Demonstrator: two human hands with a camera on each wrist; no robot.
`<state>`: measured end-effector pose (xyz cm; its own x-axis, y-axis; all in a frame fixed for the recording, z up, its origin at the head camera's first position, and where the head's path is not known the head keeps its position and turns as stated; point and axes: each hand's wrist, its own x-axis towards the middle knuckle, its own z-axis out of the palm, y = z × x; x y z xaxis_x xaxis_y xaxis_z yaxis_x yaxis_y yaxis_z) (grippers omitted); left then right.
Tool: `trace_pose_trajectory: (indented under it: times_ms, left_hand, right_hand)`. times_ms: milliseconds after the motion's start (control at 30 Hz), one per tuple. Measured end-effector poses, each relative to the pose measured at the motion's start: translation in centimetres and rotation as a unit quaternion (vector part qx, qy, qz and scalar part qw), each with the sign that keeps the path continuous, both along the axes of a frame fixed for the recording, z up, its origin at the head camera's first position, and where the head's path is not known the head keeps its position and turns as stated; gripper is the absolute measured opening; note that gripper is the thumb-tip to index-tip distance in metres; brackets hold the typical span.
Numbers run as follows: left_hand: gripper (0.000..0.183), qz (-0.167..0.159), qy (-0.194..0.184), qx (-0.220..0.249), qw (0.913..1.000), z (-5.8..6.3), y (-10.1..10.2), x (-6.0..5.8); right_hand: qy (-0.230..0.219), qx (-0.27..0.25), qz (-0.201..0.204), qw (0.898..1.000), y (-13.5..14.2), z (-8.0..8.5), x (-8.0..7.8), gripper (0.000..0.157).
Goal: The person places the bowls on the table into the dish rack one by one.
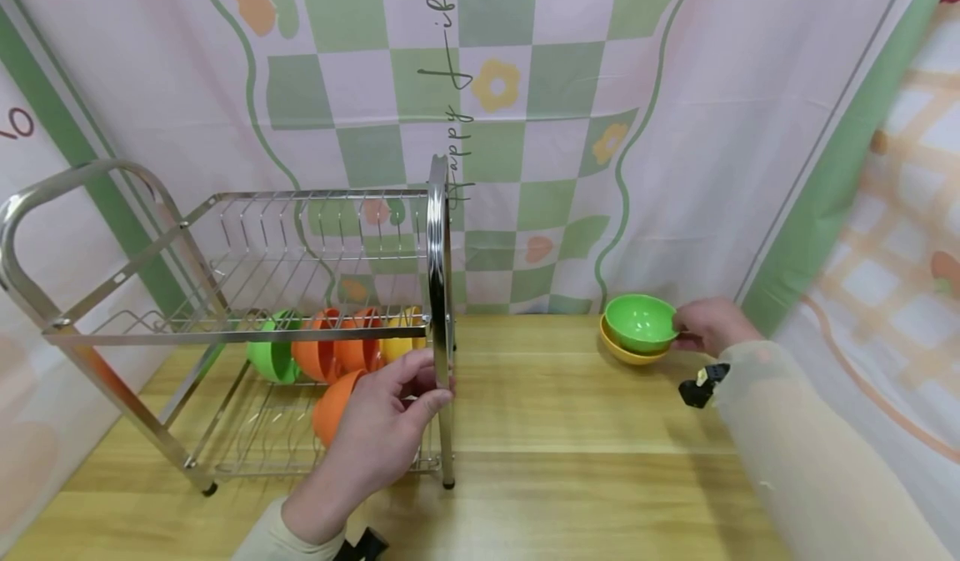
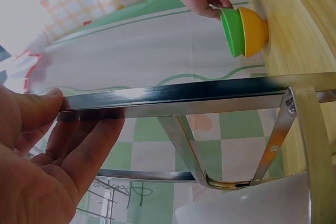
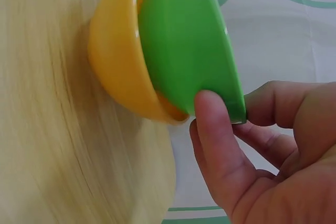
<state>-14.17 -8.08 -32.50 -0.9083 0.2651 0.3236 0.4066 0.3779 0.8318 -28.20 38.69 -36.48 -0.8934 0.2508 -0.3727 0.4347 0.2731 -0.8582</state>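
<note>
My right hand (image 1: 712,326) pinches the rim of a green bowl (image 1: 641,324) between thumb and fingers. That bowl sits tilted inside a yellow bowl (image 1: 630,354) on the table; the right wrist view shows the yellow bowl (image 3: 116,51) beneath the green bowl (image 3: 181,40). With thumb and fingers on either side, my left hand (image 1: 393,415) holds the front right upright of a metal dish rack (image 1: 247,338). In the left wrist view, the upright (image 2: 173,97) lies between the thumb and fingertips.
On the rack's lower tier stand a green bowl (image 1: 273,348), two orange bowls and a yellow bowl (image 1: 401,336) in a row. Another orange bowl (image 1: 333,411) is in front, partly behind my left hand. A patterned curtain (image 1: 525,152) hangs behind the wooden table (image 1: 540,428).
</note>
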Motion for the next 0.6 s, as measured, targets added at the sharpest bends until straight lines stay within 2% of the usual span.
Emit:
trace_pose_trajectory:
  times_ms: [200, 367, 600]
  left_hand:
    - [0.021, 0.002, 0.009, -0.010, 0.9999, -0.1, 0.0, -0.1]
    - [0.021, 0.001, 0.011, -0.015, 0.9998, -0.1, 0.1, -0.1]
    - [0.022, 0.005, 0.005, -0.008, 0.9999, 0.0, 0.0, 0.0]
  right_hand:
    - [0.020, -0.078, 0.006, 0.997, 1.0, -0.2, 0.1, 0.028]
    - [0.040, -0.116, 0.002, 0.992, 1.2, 0.1, 1.1, 0.041]
    - [0.058, -0.134, -0.002, 0.989, 0.8, 1.1, 2.1, 0.062]
